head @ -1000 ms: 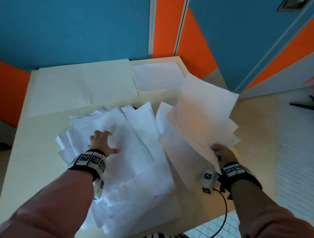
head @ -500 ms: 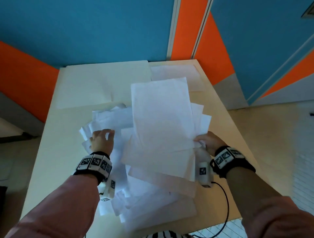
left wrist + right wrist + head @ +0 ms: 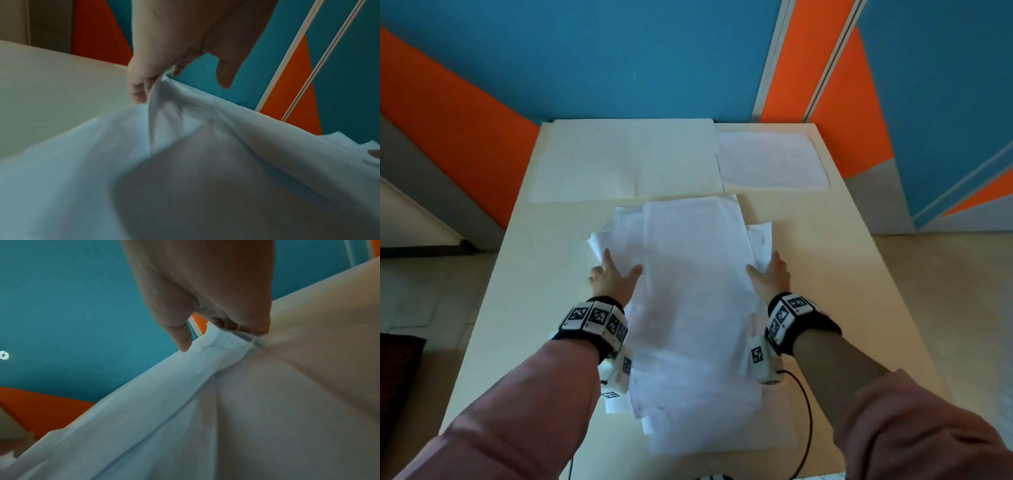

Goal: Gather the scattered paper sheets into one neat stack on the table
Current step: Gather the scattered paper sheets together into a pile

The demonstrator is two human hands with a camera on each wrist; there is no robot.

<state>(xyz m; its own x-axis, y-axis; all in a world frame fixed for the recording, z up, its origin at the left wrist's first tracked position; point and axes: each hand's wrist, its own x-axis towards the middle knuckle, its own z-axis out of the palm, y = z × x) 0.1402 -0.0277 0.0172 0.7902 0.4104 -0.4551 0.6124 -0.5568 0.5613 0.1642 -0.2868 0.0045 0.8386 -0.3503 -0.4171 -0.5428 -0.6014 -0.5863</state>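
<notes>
A loose pile of white paper sheets (image 3: 695, 291) lies lengthwise in the middle of the cream table (image 3: 534, 308), with corners sticking out at its left and right. My left hand (image 3: 613, 277) presses straight fingers against the pile's left side. My right hand (image 3: 770, 274) does the same on the right side, thumb lying on top. In the left wrist view the sheets (image 3: 205, 162) bulge upward below my left hand (image 3: 179, 76), whose thumb is clear of them. In the right wrist view the thumb and fingers (image 3: 246, 327) of my right hand (image 3: 216, 331) touch the paper's edge (image 3: 226, 353).
A large white sheet (image 3: 626, 161) covers the far left of the table and a smaller sheet (image 3: 770, 161) lies at the far right corner. A black cable (image 3: 808, 411) runs off the near edge by my right wrist. Blue and orange walls stand behind the table.
My right hand carried its bunch of sheets left, laid it on the pile and let go. Both hands moved to the pile's two sides.
</notes>
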